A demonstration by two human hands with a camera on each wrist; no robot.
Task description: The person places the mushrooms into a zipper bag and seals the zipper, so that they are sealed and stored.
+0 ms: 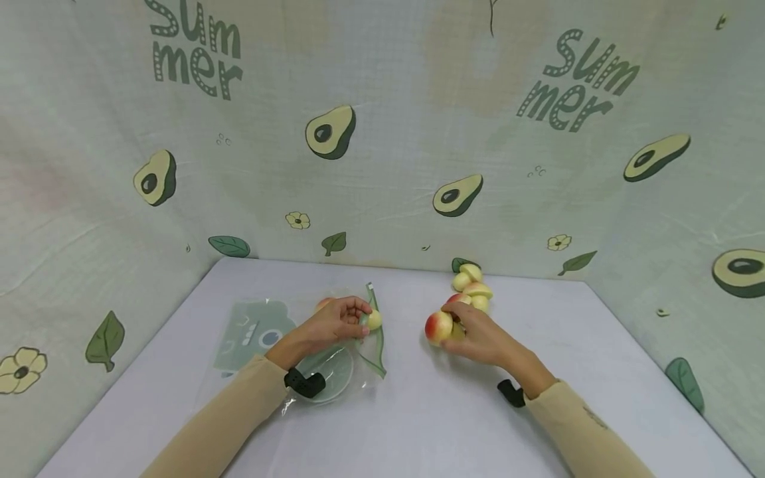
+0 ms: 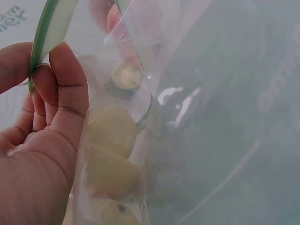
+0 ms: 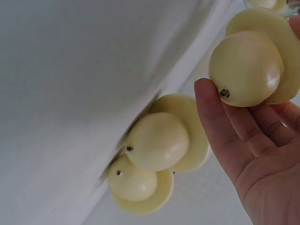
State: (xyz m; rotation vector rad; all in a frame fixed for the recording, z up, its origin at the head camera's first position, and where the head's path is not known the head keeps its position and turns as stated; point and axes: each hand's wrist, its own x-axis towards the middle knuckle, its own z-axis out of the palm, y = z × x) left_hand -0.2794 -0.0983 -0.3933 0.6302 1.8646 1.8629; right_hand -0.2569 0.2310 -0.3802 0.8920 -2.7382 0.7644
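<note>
My left hand (image 1: 337, 322) pinches the green-edged opening of a clear zip bag (image 2: 51, 28). Several pale yellow toy mushrooms (image 2: 112, 173) show blurred through its plastic. On the right of the table, my right hand (image 1: 483, 338) grips another toy mushroom (image 1: 439, 328) with a red-and-yellow cap. Its round pale stem carries a small dark spot, plain in the right wrist view, where the fingers (image 3: 213, 112) support it from below. Just beyond that hand lie more toy mushrooms (image 3: 159, 140), one behind another.
The bag bears a pale green printed figure (image 1: 254, 335) and lies flat over the left of the white table (image 1: 412, 425). A fabric backdrop (image 1: 388, 166) with avocado prints rises behind and at both sides. Black camera straps (image 1: 305, 383) sit on the wrists.
</note>
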